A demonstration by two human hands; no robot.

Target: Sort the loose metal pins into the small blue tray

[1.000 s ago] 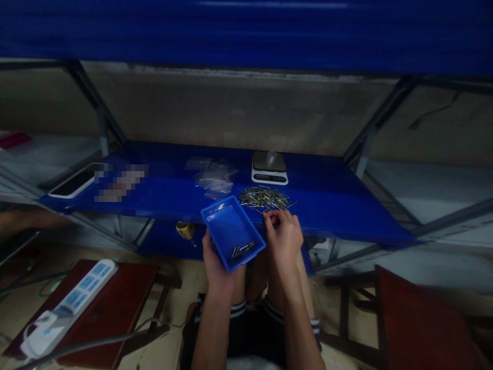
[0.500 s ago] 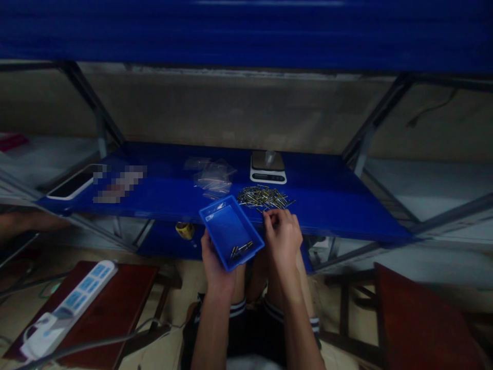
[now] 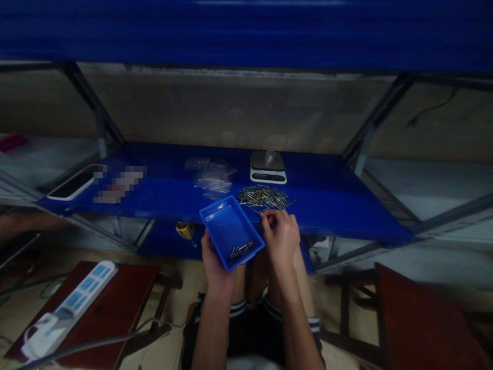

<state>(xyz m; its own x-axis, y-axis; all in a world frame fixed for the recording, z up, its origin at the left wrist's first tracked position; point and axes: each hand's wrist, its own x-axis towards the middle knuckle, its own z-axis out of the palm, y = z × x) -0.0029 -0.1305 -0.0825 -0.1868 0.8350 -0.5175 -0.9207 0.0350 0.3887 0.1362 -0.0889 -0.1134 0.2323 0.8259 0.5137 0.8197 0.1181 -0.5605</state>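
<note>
My left hand (image 3: 214, 262) grips a small blue plastic tray (image 3: 227, 226) from below, tilted toward me, with a few metal pins (image 3: 241, 249) lying at its near end. My right hand (image 3: 281, 234) is at the shelf's front edge beside the tray. Its fingers are pinched together at the near side of a pile of small metal pins (image 3: 264, 197) on the blue shelf (image 3: 331, 205). What the pinch holds is too small to make out.
Behind the pile stands a small white scale (image 3: 268, 168). Clear plastic bags (image 3: 213, 177) lie left of it, a phone-like slab (image 3: 71, 184) at the shelf's far left. A white power strip (image 3: 73, 300) rests on a red stool; another red stool (image 3: 419, 324) is at right.
My right hand has shifted slightly left along the pile's near edge, its fingers working. The tray and left hand have stayed nearly still.
</note>
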